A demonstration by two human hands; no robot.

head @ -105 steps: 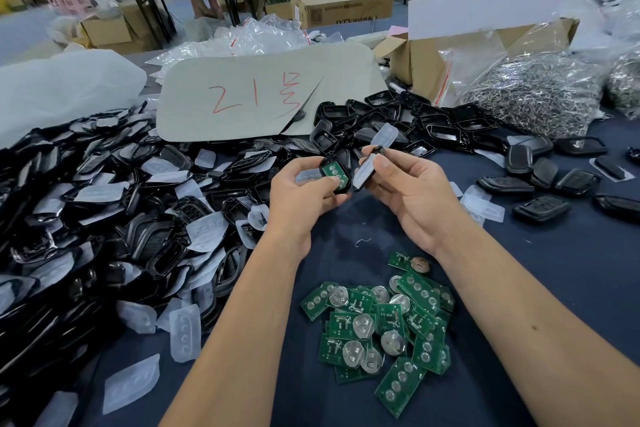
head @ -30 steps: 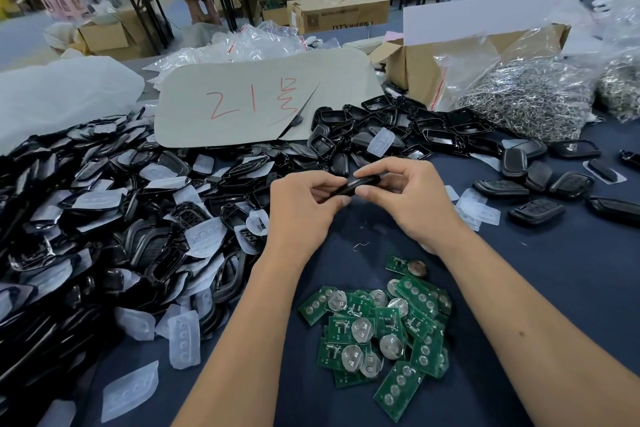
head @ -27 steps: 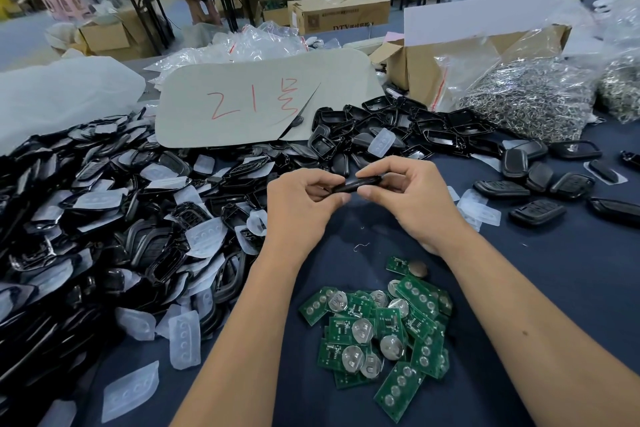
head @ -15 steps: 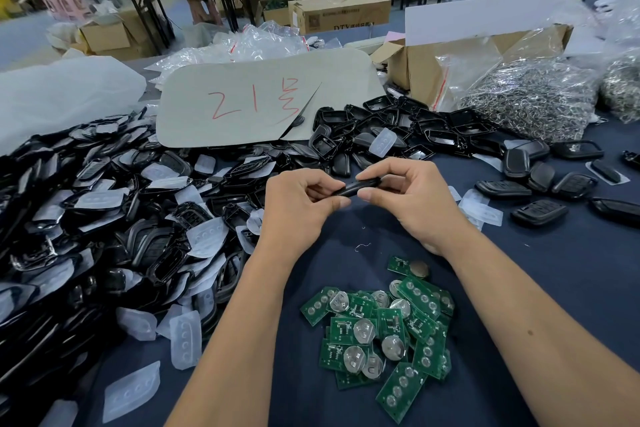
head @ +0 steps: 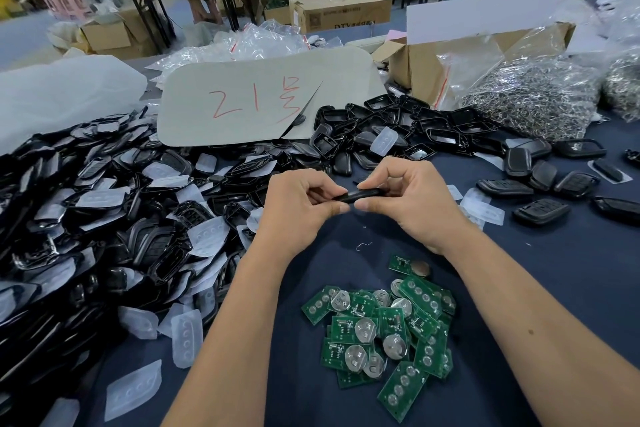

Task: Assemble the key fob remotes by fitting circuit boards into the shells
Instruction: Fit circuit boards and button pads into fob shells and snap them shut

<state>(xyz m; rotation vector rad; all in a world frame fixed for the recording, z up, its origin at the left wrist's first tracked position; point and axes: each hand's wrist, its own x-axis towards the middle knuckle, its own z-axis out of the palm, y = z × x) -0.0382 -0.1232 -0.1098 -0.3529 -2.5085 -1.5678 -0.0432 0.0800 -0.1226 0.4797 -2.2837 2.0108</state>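
black fob (head: 360,196) held edge-on between both hands above the counter (head: 554,270), just past the board pile (head: 384,329). left hand (head: 298,208) curled round the near end, thumb and forefinger pinching it; right hand (head: 412,204) curled over the far end, thumb beneath, fingers on top. both grips closed tight on the same fob, none of either hand free. probably a squeeze to snap the two halves together, with a board inside, though not visible from this angle.

risks from here:
- uneven pressure from one end only: clips catching on one side, seam left gaping on the other. seam itself too thin and dark to judge.
- board sitting crooked inside: shell refusing to close, or board cracking under a hard pinch. cannot tell how seated.
- clear button pad misplaced or left out: hidden if so, found only later.
- smooth glossy shell, fingertip hold only: easy to squirt out and drop into the shell heap (head: 104,218) at left, lost among the unassembled ones.
- finished fobs (head: 540,211) lying at right, well apart from the heap: a half-closed one set there would pass as done.
- loose boards close under the forearms: easy to sweep with a wrist on reaching for the next.
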